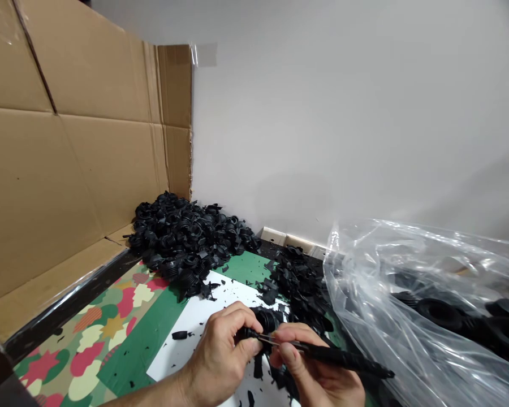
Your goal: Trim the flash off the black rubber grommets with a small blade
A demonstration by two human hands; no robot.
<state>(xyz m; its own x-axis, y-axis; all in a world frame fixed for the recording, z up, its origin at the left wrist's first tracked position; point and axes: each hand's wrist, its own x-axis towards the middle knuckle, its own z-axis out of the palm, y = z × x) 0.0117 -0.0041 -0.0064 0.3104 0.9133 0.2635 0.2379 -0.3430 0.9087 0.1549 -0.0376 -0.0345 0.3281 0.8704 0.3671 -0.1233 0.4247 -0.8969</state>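
Note:
My left hand (220, 350) is closed around a small black ribbed rubber part (266, 320), held just above a white sheet (195, 322). My right hand (318, 376) grips a slim tool with a black handle (348, 360). Its thin metal tip touches the rubber part between my two hands. Black scraps lie on the sheet under my hands.
A heap of black ribbed rubber parts (186, 240) sits in the corner by a cardboard wall (68, 169). A smaller pile of black trimmings (299, 282) lies to the right of it. A clear plastic bag (428, 305) with more black parts is on the right. The table cover (106, 333) is green with a coloured pattern.

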